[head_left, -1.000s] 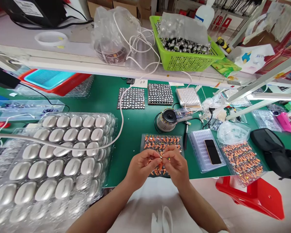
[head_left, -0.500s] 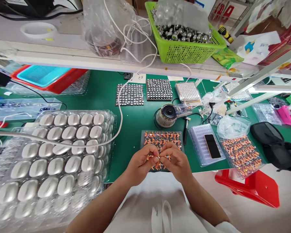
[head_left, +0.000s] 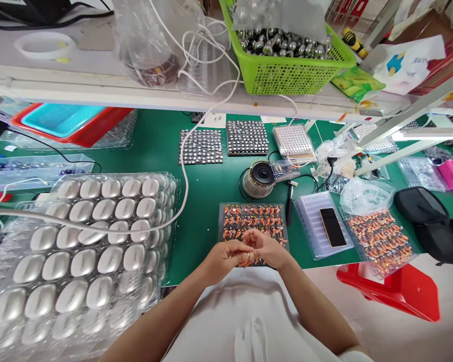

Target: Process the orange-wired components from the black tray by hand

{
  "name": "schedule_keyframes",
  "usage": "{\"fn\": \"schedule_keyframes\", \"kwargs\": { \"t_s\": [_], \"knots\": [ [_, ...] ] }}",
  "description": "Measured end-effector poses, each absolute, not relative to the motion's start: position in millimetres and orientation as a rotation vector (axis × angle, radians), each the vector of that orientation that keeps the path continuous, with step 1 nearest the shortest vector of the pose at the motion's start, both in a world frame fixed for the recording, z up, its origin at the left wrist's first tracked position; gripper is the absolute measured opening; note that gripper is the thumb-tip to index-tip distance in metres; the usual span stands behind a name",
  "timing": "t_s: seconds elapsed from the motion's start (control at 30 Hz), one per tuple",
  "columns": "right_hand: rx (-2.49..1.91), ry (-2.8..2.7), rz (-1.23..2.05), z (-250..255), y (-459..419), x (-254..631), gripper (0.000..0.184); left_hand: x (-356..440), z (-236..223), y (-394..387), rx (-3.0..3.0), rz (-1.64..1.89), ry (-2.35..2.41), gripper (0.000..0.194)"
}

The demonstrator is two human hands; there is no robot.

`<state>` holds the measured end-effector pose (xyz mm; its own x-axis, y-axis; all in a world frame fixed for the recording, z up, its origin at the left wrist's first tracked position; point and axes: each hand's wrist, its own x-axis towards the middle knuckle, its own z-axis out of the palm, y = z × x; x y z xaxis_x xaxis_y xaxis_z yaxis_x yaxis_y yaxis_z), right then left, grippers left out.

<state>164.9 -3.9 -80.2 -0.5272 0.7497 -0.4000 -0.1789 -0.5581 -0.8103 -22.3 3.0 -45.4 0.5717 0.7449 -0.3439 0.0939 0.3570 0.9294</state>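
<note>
In the head view my left hand (head_left: 224,259) and my right hand (head_left: 269,250) meet over the near edge of a clear tray (head_left: 221,221). Between the fingertips is a small orange part (head_left: 245,261) with a yellowish bit, mostly covered by my fingers. My left thumb and fingers pinch it. The right hand's fingers curl in against it from the other side. Rows of similar orange pieces (head_left: 264,221) fill the tray below.
A round black-topped device (head_left: 262,173) and a hammer (head_left: 290,203) stand behind the tray. To the right lie a phone (head_left: 332,227) on stacked trays and another tray of orange parts (head_left: 379,241). Silver oval cases (head_left: 83,264) fill the left. A white cable (head_left: 184,186) hangs down.
Both hands have dropped slightly toward me, uncovering more of the tray's rows. The right hand has turned and its fingers curl over more. The view has shifted a little.
</note>
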Motion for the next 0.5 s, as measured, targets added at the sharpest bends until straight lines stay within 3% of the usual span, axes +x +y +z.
{"fn": "schedule_keyframes", "kwargs": {
  "t_s": [0.1,0.2,0.5],
  "knots": [
    [-1.428,-1.177,1.666,-111.8,6.1,165.3,0.037,-11.0,-82.1,23.1,1.421,0.475,1.307,0.025],
    [-1.738,-1.317,1.292,-138.9,23.9,172.9,0.027,1.5,-117.8,60.8,1.447,0.431,1.429,0.025],
    [-2.081,-1.566,0.878,-183.0,82.0,201.8,0.013,40.6,-175.5,136.3,1.474,0.097,1.545,0.025]
  ]
}}
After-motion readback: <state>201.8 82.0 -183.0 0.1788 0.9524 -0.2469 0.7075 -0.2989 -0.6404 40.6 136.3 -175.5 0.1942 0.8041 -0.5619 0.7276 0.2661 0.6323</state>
